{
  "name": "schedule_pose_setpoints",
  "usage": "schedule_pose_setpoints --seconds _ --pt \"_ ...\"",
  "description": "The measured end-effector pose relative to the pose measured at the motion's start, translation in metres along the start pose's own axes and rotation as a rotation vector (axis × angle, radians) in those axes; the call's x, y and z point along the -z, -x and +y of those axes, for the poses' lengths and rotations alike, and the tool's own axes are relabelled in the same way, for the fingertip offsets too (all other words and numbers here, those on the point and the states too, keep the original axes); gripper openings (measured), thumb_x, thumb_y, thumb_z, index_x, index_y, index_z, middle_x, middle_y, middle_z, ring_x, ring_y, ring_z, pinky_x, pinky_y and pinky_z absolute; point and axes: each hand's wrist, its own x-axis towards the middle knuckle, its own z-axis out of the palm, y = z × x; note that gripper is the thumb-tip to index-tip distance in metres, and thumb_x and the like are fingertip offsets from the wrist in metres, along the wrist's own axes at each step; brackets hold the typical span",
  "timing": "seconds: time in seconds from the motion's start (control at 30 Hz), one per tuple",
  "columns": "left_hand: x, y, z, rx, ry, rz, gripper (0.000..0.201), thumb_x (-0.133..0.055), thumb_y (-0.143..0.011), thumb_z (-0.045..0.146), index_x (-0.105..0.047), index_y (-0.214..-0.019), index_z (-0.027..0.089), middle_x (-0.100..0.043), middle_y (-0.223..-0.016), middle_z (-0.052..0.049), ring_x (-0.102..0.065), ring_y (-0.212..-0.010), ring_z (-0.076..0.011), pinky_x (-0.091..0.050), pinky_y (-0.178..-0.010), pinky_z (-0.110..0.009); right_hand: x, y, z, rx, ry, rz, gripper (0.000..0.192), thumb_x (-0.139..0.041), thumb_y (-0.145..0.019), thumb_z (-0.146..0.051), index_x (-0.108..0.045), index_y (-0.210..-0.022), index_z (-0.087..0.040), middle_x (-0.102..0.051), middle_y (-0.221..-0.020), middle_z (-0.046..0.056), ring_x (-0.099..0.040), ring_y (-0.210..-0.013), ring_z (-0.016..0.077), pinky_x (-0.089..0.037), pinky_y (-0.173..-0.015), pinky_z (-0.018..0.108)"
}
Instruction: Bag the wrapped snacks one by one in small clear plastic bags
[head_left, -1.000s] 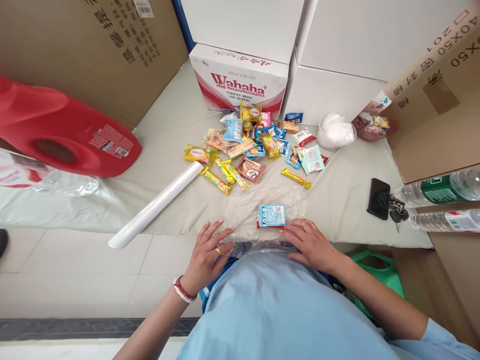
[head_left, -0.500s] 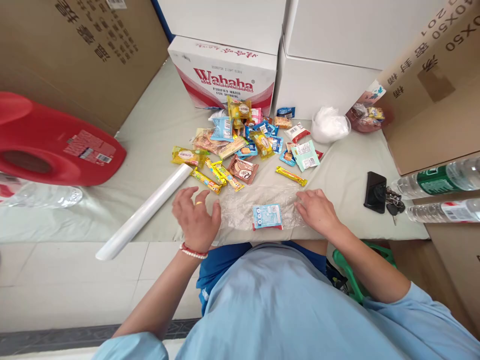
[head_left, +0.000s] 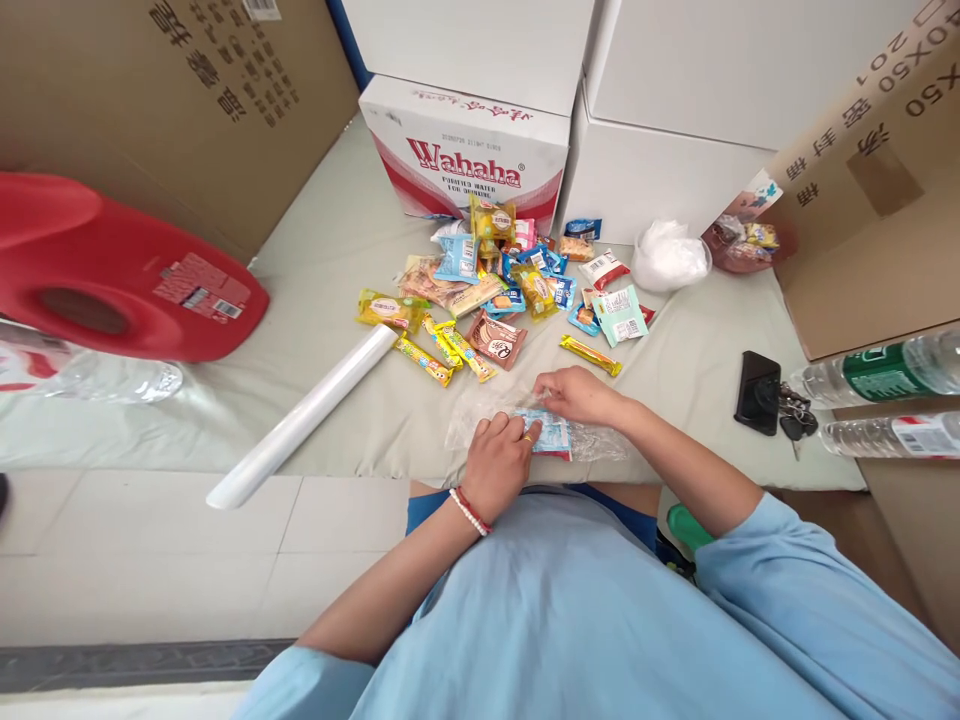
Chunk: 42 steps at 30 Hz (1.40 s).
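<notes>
A small blue snack packet (head_left: 553, 431) with a red lower edge lies on a sheet of clear plastic wrap (head_left: 600, 443) at the table's near edge. My left hand (head_left: 499, 463) presses on the packet's left side, its fingers bent and close together, a ring and beaded bracelets on it. Reaching in from the right, my right hand (head_left: 581, 396) pinches a fold of the wrap just above the packet. Its fingertips are partly hidden by the crumpled film. A white roll of plastic wrap (head_left: 304, 415) lies slanted to the left, its lower end past the table edge.
Beyond my hands is a pile of wrapped snacks (head_left: 495, 290). A Wahaha carton (head_left: 469, 160) stands behind it. At left is a red jug (head_left: 127, 275); at right are a bowl with a white plastic bag (head_left: 670, 255), a black phone (head_left: 757, 392), keys (head_left: 795, 415) and water bottles (head_left: 885, 370).
My left hand has moved right onto the snack packet. My right hand has moved left and taken hold of the wrap, folding it over toward the packet. The view has shifted slightly.
</notes>
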Motion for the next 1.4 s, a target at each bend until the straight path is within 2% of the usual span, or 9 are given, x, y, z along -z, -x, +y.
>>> schedule_pose_setpoints --seconds 0.17,0.43,0.63,0.73,0.87,1.07,1.13,1.27,1.4 --pt "-0.006 0.01 -0.002 0.06 0.034 0.03 0.025 -0.05 -0.1 0.019 -0.075 -0.099 0.024 -0.062 -0.078 -0.009 -0.054 -0.083 -0.0266 -0.033 -0.07 -0.042 -0.034 0.049 -0.018 0.261 0.052 0.134 0.032 -0.052 -0.097 -0.014 -0.069 -0.124 -0.017 -0.066 -0.086 0.008 -0.053 -0.087 0.0227 -0.041 -0.078 0.031" --pt "-0.026 0.021 -0.023 0.266 0.225 0.244 0.026 -0.051 -0.102 0.036 -0.072 -0.106 0.021 -0.065 -0.076 -0.005 -0.061 -0.077 -0.0219 -0.043 -0.071 -0.036 -0.078 0.072 -0.034 0.195 0.096 0.171 0.033 -0.054 -0.102 -0.025 -0.069 -0.131 -0.024 -0.063 -0.09 0.009 -0.046 -0.091 0.0245 -0.038 -0.079 0.036" --pt "0.012 0.01 -0.035 0.418 0.3 0.636 0.032 -0.051 -0.096 0.03 -0.065 -0.122 0.019 -0.065 -0.116 -0.013 -0.059 -0.116 -0.028 -0.047 -0.101 -0.047 -0.073 0.069 -0.041 0.175 0.165 0.109 0.04 -0.049 -0.1 -0.014 -0.067 -0.134 -0.027 -0.066 -0.093 0.01 -0.045 -0.094 0.0259 -0.035 -0.078 0.037" --pt "0.03 -0.003 -0.036 0.138 0.226 0.415 0.036 -0.055 -0.096 0.033 -0.065 -0.129 0.026 -0.067 -0.125 -0.01 -0.051 -0.134 -0.0303 -0.03 -0.117 -0.054 -0.07 0.068 -0.041 0.179 0.146 0.1 0.039 -0.049 -0.099 -0.013 -0.067 -0.13 -0.027 -0.067 -0.092 0.009 -0.045 -0.093 0.0264 -0.035 -0.077 0.037" --pt "0.017 0.006 -0.041 -0.201 0.177 0.109 0.027 -0.049 -0.1 0.02 -0.073 -0.111 0.028 -0.075 -0.094 -0.003 -0.064 -0.111 -0.0218 -0.035 -0.109 -0.044 -0.075 0.067 -0.036 0.112 0.039 0.148 0.036 -0.054 -0.091 -0.007 -0.063 -0.125 -0.015 -0.067 -0.096 0.01 -0.046 -0.094 0.0264 -0.037 -0.08 0.036" --pt "-0.012 0.059 -0.049 -0.283 0.203 0.188 0.031 -0.05 -0.097 0.012 -0.068 -0.12 0.023 -0.074 -0.091 -0.004 -0.065 -0.103 -0.0215 -0.042 -0.093 -0.04 -0.087 0.066 -0.03 0.137 -0.007 0.212 0.055 -0.049 -0.098 -0.011 -0.049 -0.152 -0.021 -0.065 -0.096 0.009 -0.043 -0.091 0.0248 -0.036 -0.08 0.035" --pt "-0.009 0.063 -0.05 -0.204 0.306 0.216 0.025 -0.05 -0.098 0.017 -0.068 -0.114 0.022 -0.071 -0.085 -0.004 -0.063 -0.094 -0.0218 -0.045 -0.087 -0.038 -0.088 0.065 -0.029 0.155 0.022 0.177 0.049 -0.048 -0.102 -0.015 -0.057 -0.148 -0.028 -0.063 -0.093 0.008 -0.042 -0.09 0.0241 -0.033 -0.078 0.035" --pt "-0.002 0.04 -0.055 0.386 0.356 0.363 0.03 -0.051 -0.098 0.032 -0.063 -0.121 0.017 -0.065 -0.11 -0.014 -0.058 -0.107 -0.0285 -0.047 -0.096 -0.048 -0.086 0.062 -0.028 0.149 0.027 0.151 0.048 -0.049 -0.102 -0.016 -0.061 -0.145 -0.033 -0.06 -0.089 0.008 -0.04 -0.089 0.0233 -0.03 -0.076 0.035" --pt "0.004 0.015 -0.06 0.536 0.33 0.096 0.036 -0.075 -0.079 0.04 -0.068 -0.106 0.017 -0.051 -0.142 -0.02 -0.035 -0.141 -0.0459 -0.034 -0.111 -0.067 -0.081 0.061 -0.029 0.149 0.02 0.136 0.047 -0.051 -0.102 -0.016 -0.062 -0.144 -0.033 -0.061 -0.09 0.008 -0.039 -0.088 0.0229 -0.029 -0.076 0.034"
